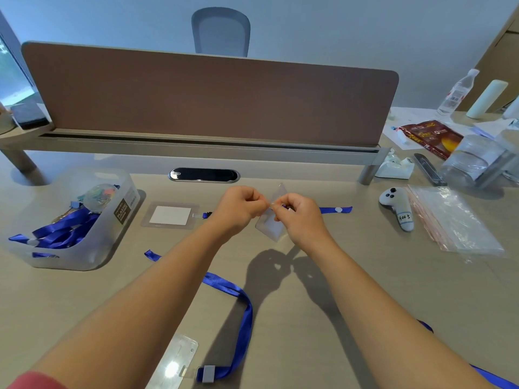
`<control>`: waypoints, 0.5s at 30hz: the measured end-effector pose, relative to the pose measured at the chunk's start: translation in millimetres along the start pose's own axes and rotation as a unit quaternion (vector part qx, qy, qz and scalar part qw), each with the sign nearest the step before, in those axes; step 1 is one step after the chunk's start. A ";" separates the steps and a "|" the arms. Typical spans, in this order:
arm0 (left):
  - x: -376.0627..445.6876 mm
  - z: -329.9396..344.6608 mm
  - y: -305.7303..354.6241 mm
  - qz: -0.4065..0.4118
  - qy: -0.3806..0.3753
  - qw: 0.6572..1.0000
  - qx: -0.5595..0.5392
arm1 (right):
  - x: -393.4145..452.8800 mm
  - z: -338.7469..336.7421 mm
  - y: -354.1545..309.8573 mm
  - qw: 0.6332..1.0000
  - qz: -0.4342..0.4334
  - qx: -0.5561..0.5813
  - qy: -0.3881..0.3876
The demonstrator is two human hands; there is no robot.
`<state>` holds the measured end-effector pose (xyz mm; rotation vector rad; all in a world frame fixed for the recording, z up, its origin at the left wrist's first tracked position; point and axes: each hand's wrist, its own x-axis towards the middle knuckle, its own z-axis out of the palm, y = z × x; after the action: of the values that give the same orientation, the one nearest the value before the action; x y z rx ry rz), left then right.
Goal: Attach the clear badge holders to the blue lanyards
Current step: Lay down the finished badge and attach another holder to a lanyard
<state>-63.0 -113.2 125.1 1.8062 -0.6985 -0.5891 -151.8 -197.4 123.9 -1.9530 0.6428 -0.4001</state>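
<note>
Between our two hands, held up just above the table [280, 318], hung a clear badge holder [266, 224], tilted on one corner, with our left hand [238, 207] curled nearly closed and pinching at its top edge, and our right hand [300, 217] likewise curled, pinching the end of a blue lanyard [334, 210] whose strap trailed away to the right of that hand. We judged the holder to be light and thin, a flexible plastic sleeve, smooth enough to slip, so the sensible hold was at the reinforced top edge beside its slot, not on the flat face. The lanyard looked soft and limp, best held close to its clip. The clip itself and the slot were hidden between our fingertips, so we could not tell whether the two were already joined. Nearer to us than the hands, another lanyard [238, 318] lay with a holder [174, 363] at its clip, partly cut off by the frame. To the left of the hands lay a further holder [170, 215] with a white card, and beyond it a bin [92, 248] of lanyards.
</note>
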 end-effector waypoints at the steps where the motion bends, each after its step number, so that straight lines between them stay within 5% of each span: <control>1: 0.1 -0.9 0.9 -0.004 -0.003 1.000 -0.021 | 0.1 0.1 -1.3 1.000 -0.014 -0.007 0.004; 9: 1.4 -13.0 0.6 -0.050 -0.049 0.993 -0.092 | 0.2 1.7 -9.9 0.997 -0.075 -0.013 -0.008; 15: -4.7 -20.1 -10.3 -0.108 -0.079 0.973 -0.186 | 7.6 -3.5 -12.5 0.992 0.013 0.095 -0.080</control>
<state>-50.7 -94.0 121.9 1.5034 -0.4607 -0.9523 -144.2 -199.9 136.6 -1.7721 0.5063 -0.2747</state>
